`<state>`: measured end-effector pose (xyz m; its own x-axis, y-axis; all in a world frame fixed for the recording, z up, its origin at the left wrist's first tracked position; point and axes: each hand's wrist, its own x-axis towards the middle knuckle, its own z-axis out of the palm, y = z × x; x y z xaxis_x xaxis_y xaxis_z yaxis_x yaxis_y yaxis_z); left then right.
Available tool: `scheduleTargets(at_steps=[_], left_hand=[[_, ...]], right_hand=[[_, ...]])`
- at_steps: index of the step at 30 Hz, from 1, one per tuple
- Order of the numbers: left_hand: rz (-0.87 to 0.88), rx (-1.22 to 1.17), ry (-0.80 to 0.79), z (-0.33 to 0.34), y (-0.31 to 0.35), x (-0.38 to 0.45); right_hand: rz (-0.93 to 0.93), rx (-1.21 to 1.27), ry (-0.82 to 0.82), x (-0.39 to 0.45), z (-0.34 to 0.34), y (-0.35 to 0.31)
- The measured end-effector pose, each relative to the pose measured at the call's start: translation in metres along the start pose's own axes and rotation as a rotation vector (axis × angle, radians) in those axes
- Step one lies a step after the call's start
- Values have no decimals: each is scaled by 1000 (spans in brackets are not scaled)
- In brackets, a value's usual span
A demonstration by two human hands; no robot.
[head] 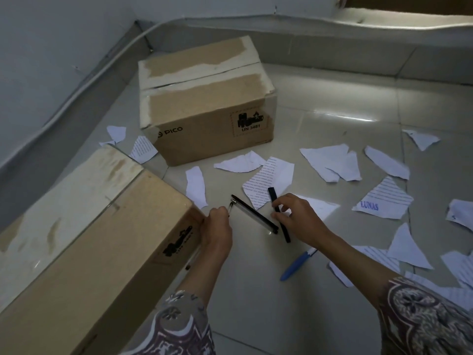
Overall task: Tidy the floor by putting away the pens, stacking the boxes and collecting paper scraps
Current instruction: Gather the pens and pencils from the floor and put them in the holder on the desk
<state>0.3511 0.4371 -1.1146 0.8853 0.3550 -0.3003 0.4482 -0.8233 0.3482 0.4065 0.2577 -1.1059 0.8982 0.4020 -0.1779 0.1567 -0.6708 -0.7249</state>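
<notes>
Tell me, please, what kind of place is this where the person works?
Probably a bare corner of an indoor room, perhaps a storeroom or office. The tiled floor meets plain walls, and two cardboard shipping boxes stand among torn paper scraps.

Glossy floor tiles (320, 103); matt cardboard boxes (204, 139), seemingly.

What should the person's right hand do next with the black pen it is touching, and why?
Probably close the right hand on the black pen and lift it. Its fingertips already pinch that pen on the floor, while the left hand grips another pen.
</notes>
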Motion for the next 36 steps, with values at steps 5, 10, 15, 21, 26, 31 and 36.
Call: scheduleTargets(at_steps=[5,10,15,21,26,31,36], left_hand=[[64,76,39,-12,17,-5],[23,22,-37,-8,15,9],[-44,29,-65,1,14,15],[-59,-18,-50,-1,18,23],[-72,-24,-75,-4,20,25],[-91,-44,-111,-8,25,32],[-88,-138,-104,-23,42,29]], right_hand=[[-15,-56,19,-5,12,-2],[-28,-190,56,6,35,-9],[-100,-436,9,13,49,-12],[-119,-420,-65,16,58,-12],[-54,-340,88,18,47,-9],[-32,-412,-4,20,48,-11],[25,-323,-47,18,48,-24]])
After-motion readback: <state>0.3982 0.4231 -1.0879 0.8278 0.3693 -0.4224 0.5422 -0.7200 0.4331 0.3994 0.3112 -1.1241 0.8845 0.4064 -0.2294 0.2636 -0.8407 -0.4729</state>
